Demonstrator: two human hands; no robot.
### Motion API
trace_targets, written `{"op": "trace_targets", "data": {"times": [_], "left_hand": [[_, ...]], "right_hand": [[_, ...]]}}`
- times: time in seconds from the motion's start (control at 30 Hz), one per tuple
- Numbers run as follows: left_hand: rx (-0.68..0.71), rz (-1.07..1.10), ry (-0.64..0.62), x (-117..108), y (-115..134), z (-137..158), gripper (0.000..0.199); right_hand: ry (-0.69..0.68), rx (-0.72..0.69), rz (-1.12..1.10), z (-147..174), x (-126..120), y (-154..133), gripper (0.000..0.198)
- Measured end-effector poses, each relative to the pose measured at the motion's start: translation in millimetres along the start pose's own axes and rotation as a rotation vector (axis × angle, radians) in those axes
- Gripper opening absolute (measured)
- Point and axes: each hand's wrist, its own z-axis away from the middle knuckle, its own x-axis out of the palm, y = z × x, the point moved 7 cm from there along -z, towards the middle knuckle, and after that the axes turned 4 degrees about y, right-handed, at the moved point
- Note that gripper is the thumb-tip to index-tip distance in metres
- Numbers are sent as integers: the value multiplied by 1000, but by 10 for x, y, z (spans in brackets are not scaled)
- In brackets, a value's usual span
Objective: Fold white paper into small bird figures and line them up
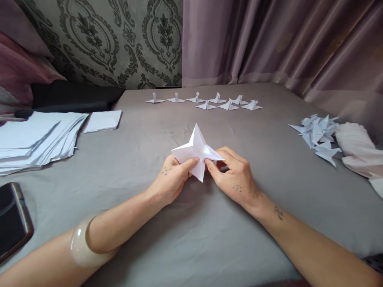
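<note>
A white folded paper star with pointed arms is held up over the grey cloth, near the middle of the view. My left hand pinches its lower left side, thumb on top and the other fingers hidden beneath. On the lower right side, my right hand grips the same paper between thumb and fingers, close to its right-hand point. One point of the star aims away from me and another aims down toward me.
Several small folded paper pieces stand in rows at the back. White sheets and a smaller paper stack lie left, above a phone. At right, folded paper stars are heaped beside a pale cloth.
</note>
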Motion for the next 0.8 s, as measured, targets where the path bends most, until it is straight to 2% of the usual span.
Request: {"op": "trace_targets", "data": {"times": [0.2,0.37,0.5,0.67,0.8], "left_hand": [[-59,23,-4,0,-62,10,16],[-147,47,56,-3,-79,16,13],[-200,81,46,-2,-84,-2,9],[-255,55,-24,-34,-118,-19,5],[-289,31,-75,-12,-117,-2,6]], "right_hand": [[-7,-72,93,9,-45,-87,12],[-92,-194,176,31,-10,-161,17],[-116,-260,208,49,-1,-219,22],[-132,-286,161,75,-17,-239,27],[-102,-264,32,57,-64,-239,23]]}}
